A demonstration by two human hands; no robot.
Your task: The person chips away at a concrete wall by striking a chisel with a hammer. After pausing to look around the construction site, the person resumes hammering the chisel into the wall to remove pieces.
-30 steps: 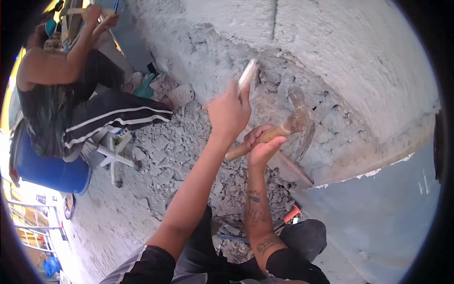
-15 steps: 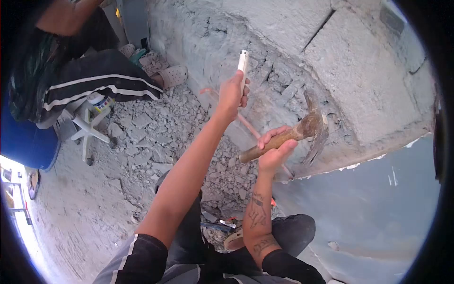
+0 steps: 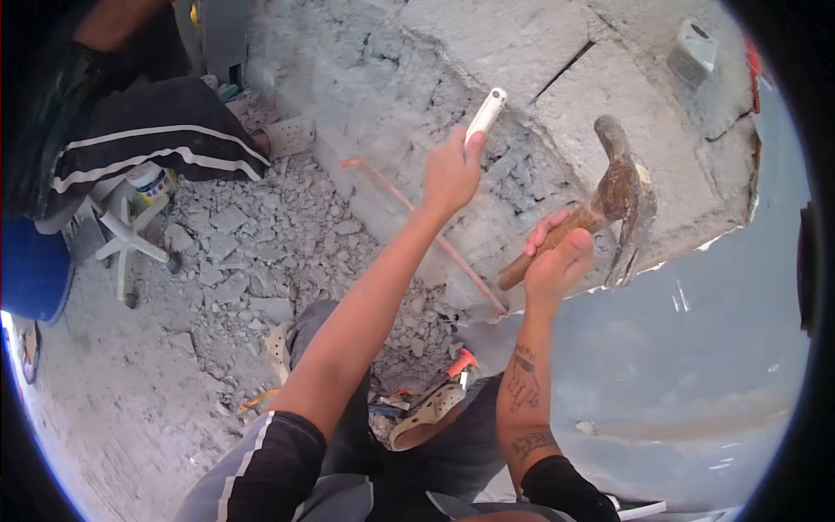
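My left hand (image 3: 451, 174) is closed round a white handle (image 3: 487, 111) with a rounded end that has a small hole; the rest of that tool is hidden by my fist. In my right hand (image 3: 557, 261) is a worn claw hammer (image 3: 628, 193), gripped by its wooden handle, its rusty head pointing away from me. Both hands are apart, held over a broken masonry surface (image 3: 522, 170) with a rough, chipped groove. A thin pinkish rod or pipe (image 3: 430, 235) runs along it beneath my left forearm.
Rubble (image 3: 235, 235) covers the floor. Another person's leg in striped trousers (image 3: 156, 130) is at upper left, near a white wheeled stool base (image 3: 130, 239) and a blue container (image 3: 35, 270). An orange-handled tool (image 3: 463, 361) lies by my foot. A bluish-grey panel (image 3: 678, 374) stands right.
The view has shifted. Both hands have moved rightward in it; the white handle now tilts to the right. The hammer stays in my right hand, its head now further up and right.
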